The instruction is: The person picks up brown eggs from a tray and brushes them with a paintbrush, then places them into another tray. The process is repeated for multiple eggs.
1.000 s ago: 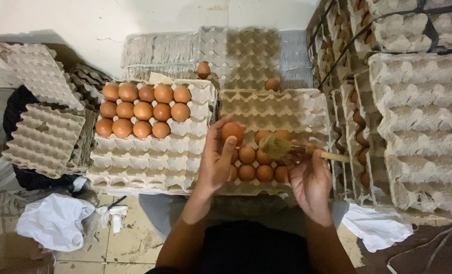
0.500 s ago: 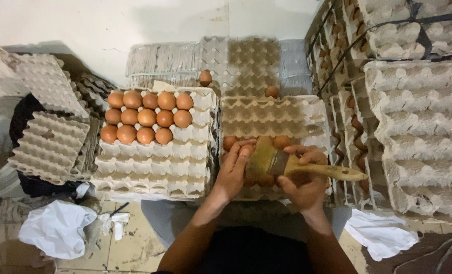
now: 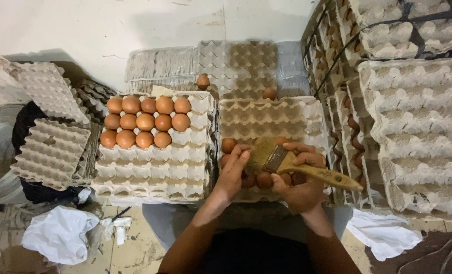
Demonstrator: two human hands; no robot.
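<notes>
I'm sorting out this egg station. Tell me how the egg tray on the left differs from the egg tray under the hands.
The left egg tray holds brown eggs in its far rows, with its near rows bare; the right egg tray is bare at the far side, with eggs near the person. No hand touches the left tray; over the right one the left hand and right hand work with a wooden-handled brush. Both are grey moulded pulp trays on stacks.

arms: bare, no sleeves | hands: gloveless | lap: dark garment [image 3: 251,253]
</notes>
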